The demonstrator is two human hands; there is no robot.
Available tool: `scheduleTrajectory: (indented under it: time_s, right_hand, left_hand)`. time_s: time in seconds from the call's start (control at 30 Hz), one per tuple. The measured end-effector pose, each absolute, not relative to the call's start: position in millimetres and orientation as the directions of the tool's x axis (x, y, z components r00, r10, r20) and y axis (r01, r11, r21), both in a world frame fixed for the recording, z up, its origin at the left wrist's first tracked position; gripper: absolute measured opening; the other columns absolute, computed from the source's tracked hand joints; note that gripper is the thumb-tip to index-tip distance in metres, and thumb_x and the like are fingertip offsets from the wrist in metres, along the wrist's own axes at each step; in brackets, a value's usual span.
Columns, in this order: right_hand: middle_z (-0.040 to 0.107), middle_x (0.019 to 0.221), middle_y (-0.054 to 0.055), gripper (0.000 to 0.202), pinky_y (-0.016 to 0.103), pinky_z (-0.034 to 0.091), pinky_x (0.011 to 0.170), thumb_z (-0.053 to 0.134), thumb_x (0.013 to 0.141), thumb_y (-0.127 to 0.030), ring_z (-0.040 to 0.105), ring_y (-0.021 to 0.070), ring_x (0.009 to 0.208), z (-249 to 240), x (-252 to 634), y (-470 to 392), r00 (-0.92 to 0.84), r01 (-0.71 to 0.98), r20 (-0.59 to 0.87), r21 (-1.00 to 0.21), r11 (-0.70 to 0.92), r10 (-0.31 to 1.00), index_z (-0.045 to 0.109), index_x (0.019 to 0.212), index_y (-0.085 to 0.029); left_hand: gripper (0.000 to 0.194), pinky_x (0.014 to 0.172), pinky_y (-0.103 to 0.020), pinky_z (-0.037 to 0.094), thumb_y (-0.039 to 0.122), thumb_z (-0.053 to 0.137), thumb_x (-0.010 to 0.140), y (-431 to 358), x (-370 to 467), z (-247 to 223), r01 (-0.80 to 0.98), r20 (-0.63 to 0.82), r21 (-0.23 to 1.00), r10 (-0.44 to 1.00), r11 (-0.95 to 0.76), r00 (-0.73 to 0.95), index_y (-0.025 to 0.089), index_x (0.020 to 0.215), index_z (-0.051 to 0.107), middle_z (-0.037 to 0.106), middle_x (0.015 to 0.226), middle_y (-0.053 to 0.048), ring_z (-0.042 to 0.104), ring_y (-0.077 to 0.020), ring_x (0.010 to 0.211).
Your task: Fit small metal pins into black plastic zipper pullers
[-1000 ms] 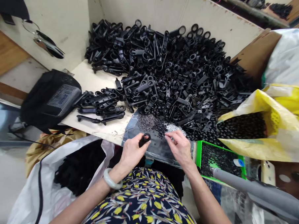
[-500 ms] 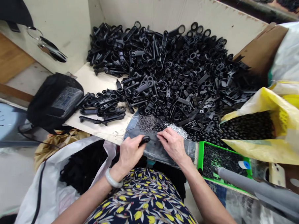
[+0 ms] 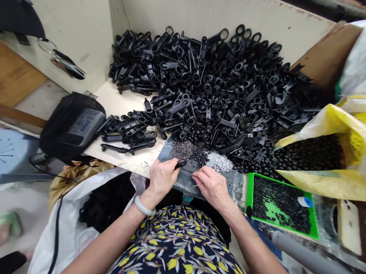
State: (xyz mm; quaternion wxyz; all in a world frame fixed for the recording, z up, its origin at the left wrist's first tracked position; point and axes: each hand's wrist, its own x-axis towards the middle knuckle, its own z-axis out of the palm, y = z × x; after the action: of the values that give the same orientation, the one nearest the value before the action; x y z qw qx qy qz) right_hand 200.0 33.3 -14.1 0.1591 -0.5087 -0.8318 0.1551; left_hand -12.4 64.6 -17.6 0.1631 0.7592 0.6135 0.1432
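My left hand (image 3: 163,177) is closed around a black plastic part (image 3: 180,164), whose rounded end sticks out past the fingers. To its right, my right hand (image 3: 211,184) pinches a small pale pin (image 3: 196,185) between thumb and fingers, low over the front of the dark work surface (image 3: 187,181). Just beyond the hands lie a heap of silvery pins (image 3: 218,162) and a heap of tiny brownish-grey pieces (image 3: 182,149). Behind them rises a big pile of black plastic parts (image 3: 203,81). A smaller group of long black parts (image 3: 131,128) lies at the left.
A green tray (image 3: 249,192) of small black pieces stands at the right, beside a grey tube (image 3: 311,255) and a phone (image 3: 350,227). A yellow bag (image 3: 326,179) holds black balls. A black pouch (image 3: 71,126) is at the left; a person's feet show lower left.
My right hand has moved slightly down and nearer to me, and a pale pin now shows at its fingertips. The view has shifted a little; a person's feet have appeared at the lower left.
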Motion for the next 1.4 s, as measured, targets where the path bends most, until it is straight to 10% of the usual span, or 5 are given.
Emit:
scheduleTrajectory:
  time_s: [0.3, 0.53, 0.9, 1.17, 1.4]
  right_hand:
    - [0.071, 0.094, 0.005, 0.023, 0.028, 0.051, 0.079, 0.051, 0.107, -0.030, 0.066, 0.0172, 0.089, -16.4, 210.3, 31.3, -0.351, 0.786, 0.066, -0.521, 0.332, 0.934, 0.073, 0.103, -0.023]
    - [0.071, 0.098, 0.005, 0.022, 0.030, 0.053, 0.081, 0.050, 0.106, -0.029, 0.068, 0.0181, 0.090, -9.7, 214.1, 30.1, -0.246, 0.726, 0.088, -0.643, 0.243, 0.965, 0.072, 0.107, -0.024]
    - [0.071, 0.095, 0.005, 0.019, 0.029, 0.051, 0.079, 0.055, 0.105, -0.029, 0.067, 0.0176, 0.088, -22.5, 203.5, 24.6, -0.267, 0.779, 0.080, -0.568, 0.264, 0.960, 0.072, 0.101, -0.023]
    - [0.068, 0.086, 0.003, 0.014, 0.028, 0.043, 0.058, 0.068, 0.096, -0.035, 0.055, 0.0149, 0.066, 0.7, 175.8, 44.3, -0.137, 0.385, 0.117, -0.909, 0.162, 0.984, 0.076, 0.094, -0.024]
    - [0.071, 0.086, 0.002, 0.011, 0.027, 0.041, 0.056, 0.074, 0.091, -0.033, 0.057, 0.0138, 0.066, 5.5, 161.0, 50.4, -0.144, 0.232, 0.065, -0.968, 0.097, 0.987, 0.079, 0.091, -0.024]
  left_hand:
    - [0.016, 0.072, -0.031, 0.037, 0.031, 0.063, 0.094, 46.1, -39.8, -14.9, 0.792, 0.037, 0.606, 0.998, -0.067, 0.056, 0.023, 0.082, 0.071, 0.072, 0.073, -0.005, 0.063, -0.0224, 0.072]
    - [0.027, 0.058, -0.025, 0.038, 0.045, 0.066, 0.091, 38.0, -29.9, 4.5, 0.379, -0.224, 0.898, 0.973, 0.225, -0.048, 0.021, 0.077, 0.067, 0.059, 0.059, 0.003, 0.053, -0.0149, 0.057]
    - [0.038, 0.043, -0.021, 0.027, 0.051, 0.080, 0.075, 32.6, -21.6, -3.4, -0.033, -0.507, 0.862, 0.862, 0.506, -0.023, 0.017, 0.086, 0.068, 0.058, 0.054, 0.004, 0.040, -0.0077, 0.043]
    - [0.040, 0.038, -0.018, 0.016, 0.047, 0.081, 0.075, 33.4, -15.6, 13.5, -0.228, -0.555, 0.796, 0.826, 0.561, 0.095, 0.014, 0.090, 0.067, 0.060, 0.056, 0.003, 0.032, -0.0030, 0.039]
    - [0.033, 0.040, -0.018, 0.018, 0.043, 0.078, 0.081, 32.1, -15.1, 15.6, -0.221, -0.522, 0.817, 0.846, 0.532, 0.107, 0.014, 0.088, 0.064, 0.061, 0.059, 0.003, 0.033, -0.0025, 0.041]
